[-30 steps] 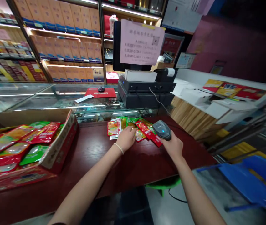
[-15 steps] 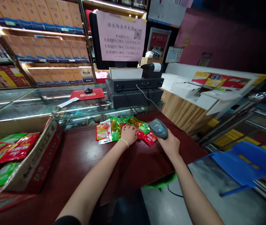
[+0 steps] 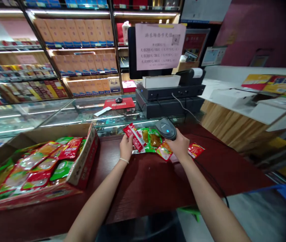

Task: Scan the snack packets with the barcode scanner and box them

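Note:
My left hand is closed on a red snack packet, lifted off the dark red counter and tilted toward the scanner. My right hand grips a grey barcode scanner with a blue light, its head just right of the raised packet. Under both hands lie several green, red and orange snack packets. One more red packet lies alone to the right of my right wrist.
An open cardboard box full of snack packets stands on the counter at the left. Behind the counter are a glass display case, a cash register with monitor and paper notice, and shelves of boxed goods. The scanner's cable trails off the right edge.
My left hand went from resting flat on the packets to lifting one red packet. The scanner hand shifted slightly left toward it. One red packet now lies apart at the right.

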